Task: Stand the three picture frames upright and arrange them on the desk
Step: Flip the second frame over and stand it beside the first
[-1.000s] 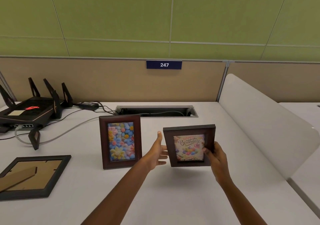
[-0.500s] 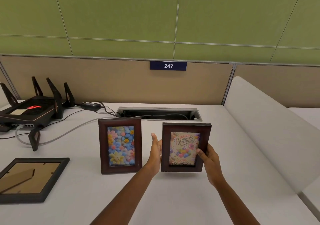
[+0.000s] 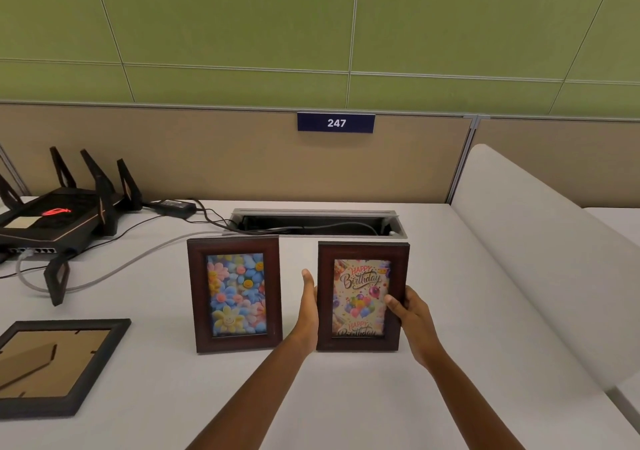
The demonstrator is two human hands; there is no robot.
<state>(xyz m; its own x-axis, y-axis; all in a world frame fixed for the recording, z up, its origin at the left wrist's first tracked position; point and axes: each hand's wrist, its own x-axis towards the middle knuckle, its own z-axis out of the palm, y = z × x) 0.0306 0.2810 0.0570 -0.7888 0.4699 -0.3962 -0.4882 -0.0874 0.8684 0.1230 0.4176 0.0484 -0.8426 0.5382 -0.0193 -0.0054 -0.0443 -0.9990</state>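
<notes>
**Birthday frame held upright beside flower frame**

The birthday frame (image 3: 362,296) stands upright on the white desk (image 3: 346,397), its lower edge at the desk surface; actual contact cannot be confirmed. The left hand (image 3: 308,314) lies flat against the frame's left side, fingers straight and together, thumb up. The right hand (image 3: 408,314) clamps the frame's right side, thumb on the front border and fingers wrapped behind.

Just to the left, apart from the hands, the flower frame (image 3: 235,294) stands upright unsupported. The left forearm passes in front of its lower right corner. A black frame (image 3: 55,366) lies face down at the left edge of the desk, well apart from the other two, with its cardboard back and folded stand showing.

Surrounding items:
- A black router (image 3: 52,221) with raised antennas sits at rear left, with a red lit logo on top.
- A grey cable (image 3: 138,259) runs from the router towards the open cable tray (image 3: 318,223) directly behind both upright frames.
- A power adapter (image 3: 175,204) lies beside the router.
- A white divider panel (image 3: 540,259) bounds the desk on the right.

Legible text: the held picture reads "HAPPY Birthday" at top and again at bottom. A blue plate (image 3: 336,123) on the partition reads "247".
</notes>
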